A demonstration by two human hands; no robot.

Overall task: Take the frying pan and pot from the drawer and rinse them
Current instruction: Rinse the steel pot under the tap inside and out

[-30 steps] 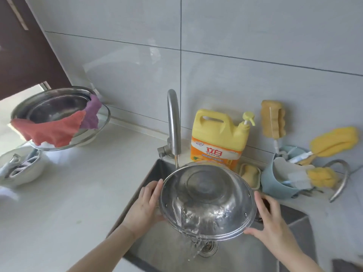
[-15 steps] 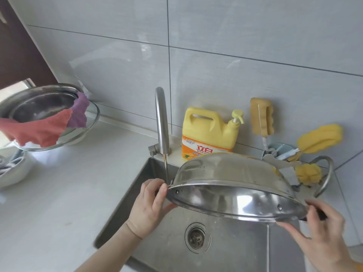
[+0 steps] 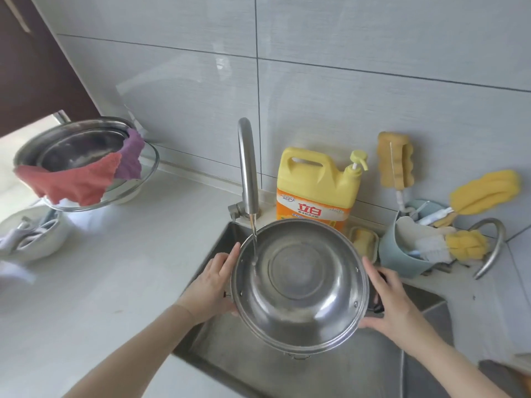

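- The pot (image 3: pixel 300 285) is held over the sink (image 3: pixel 230 349), mouth up and tipped a little toward the camera, so the thin stream from the tap (image 3: pixel 247 168) lands inside on its left wall.
- The left hand (image 3: pixel 212 285) presses flat against the left rim, fingers (image 3: pixel 231 255) straight and together. Whether the thumb hooks underneath I cannot tell.
- The right hand (image 3: pixel 393 303) cups the opposite side, fingers straight along the rim beside a dark side handle (image 3: pixel 377 305). Two palms squeezing from either side looks like a hold chosen for swirling and tipping.
- My read: this is the rinse of the pot, with little water gathered in the bottom yet. No frying pan that I can name for certain is in view.
- Right behind the pot stands a yellow detergent bottle (image 3: pixel 316 185), with a soap dish (image 3: pixel 363 242) just beside it, close enough to get knocked if the pot swings back.
- To the right, a blue holder (image 3: pixel 399 259) full of sponge brushes (image 3: pixel 485 191), and a curved metal handle (image 3: pixel 488 245) near it.
- On the tabletop (image 3: pixel 115 268) at far left, well apart, a steel basin (image 3: pixel 77 145) draped with a red cloth (image 3: pixel 71 182) and a purple cloth (image 3: pixel 130 156), with a white bowl (image 3: pixel 31 239) below it.
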